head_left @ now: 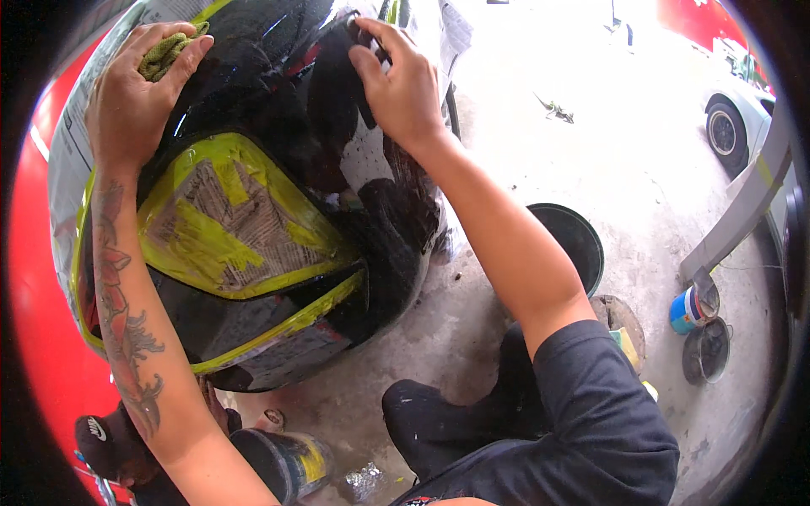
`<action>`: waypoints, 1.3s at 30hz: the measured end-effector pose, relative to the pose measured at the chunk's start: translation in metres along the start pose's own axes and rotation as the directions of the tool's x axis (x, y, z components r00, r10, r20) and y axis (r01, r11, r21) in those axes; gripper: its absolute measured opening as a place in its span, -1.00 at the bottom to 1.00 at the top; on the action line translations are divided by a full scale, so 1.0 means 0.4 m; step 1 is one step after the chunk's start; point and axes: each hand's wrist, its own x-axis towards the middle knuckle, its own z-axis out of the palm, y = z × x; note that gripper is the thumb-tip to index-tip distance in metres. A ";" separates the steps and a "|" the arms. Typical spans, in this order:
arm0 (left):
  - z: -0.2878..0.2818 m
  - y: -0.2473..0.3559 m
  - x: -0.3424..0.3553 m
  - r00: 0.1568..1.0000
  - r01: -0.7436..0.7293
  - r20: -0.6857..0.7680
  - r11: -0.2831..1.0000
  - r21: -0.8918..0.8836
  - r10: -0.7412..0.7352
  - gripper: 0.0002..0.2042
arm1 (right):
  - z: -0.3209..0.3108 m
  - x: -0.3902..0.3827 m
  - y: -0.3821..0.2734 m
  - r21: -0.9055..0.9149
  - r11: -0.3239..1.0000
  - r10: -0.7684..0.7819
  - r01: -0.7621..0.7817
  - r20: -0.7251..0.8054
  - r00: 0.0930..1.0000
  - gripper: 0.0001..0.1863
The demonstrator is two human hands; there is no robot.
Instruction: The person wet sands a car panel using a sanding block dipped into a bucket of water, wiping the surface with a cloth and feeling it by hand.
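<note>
The left hand (126,110) grips between thumb and curled fingers, tattooed forearm (143,312) below it; the right hand (407,97), well rightward, bends its fingers.

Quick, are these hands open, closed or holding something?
Left hand: closed on a green cloth.
Right hand: curled at the black car part; whether it holds anything cannot be told.

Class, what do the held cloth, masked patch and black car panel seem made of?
Cloth: probably textile, matte; bunched in soft folds.
Masked patch: apparently paper, matte, wrinkled, with print-like lines, bordered by yellow-green tape.
Black car panel: glossy, perhaps painted metal or plastic; reflections show only gloss.
</note>
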 end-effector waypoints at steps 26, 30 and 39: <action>-0.003 -0.012 -0.004 1.000 0.011 0.019 1.000 0.018 -0.012 -0.68 | -0.008 0.050 -0.043 0.022 0.990 0.141 -0.141 0.015 0.990 -0.62; -0.002 -0.003 -0.001 1.000 0.002 0.026 1.000 -0.002 -0.002 -0.68 | -0.019 -0.052 -0.010 0.005 0.991 0.131 -0.131 0.053 0.990 -0.54; 0.002 -0.011 -0.002 1.000 -0.002 0.008 1.000 -0.010 0.002 -0.68 | -0.012 -0.037 -0.006 -0.049 0.995 0.092 -0.091 0.026 0.995 -0.55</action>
